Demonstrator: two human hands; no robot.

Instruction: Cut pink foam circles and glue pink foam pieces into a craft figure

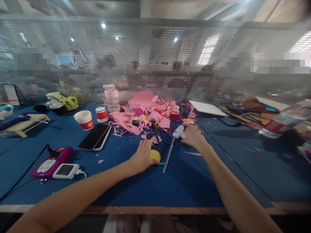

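Observation:
My left hand is low over the blue table, its thumb and fingers closed around the edge of a round yellow disc. A small green strip shows by the thumb. To the right, my right hand has its fingers curled at a small white hot glue gun; its grip is partly hidden. A long translucent glue stick runs from the gun toward me. Just beyond my hands lie dark-handled scissors, among pink paper scraps.
A black phone, paper cups and a pink-lidded bottle stand left of the scraps. Nearer left is a magenta device with a cable. A plastic bottle lies right. A perforated metal screen closes off the back.

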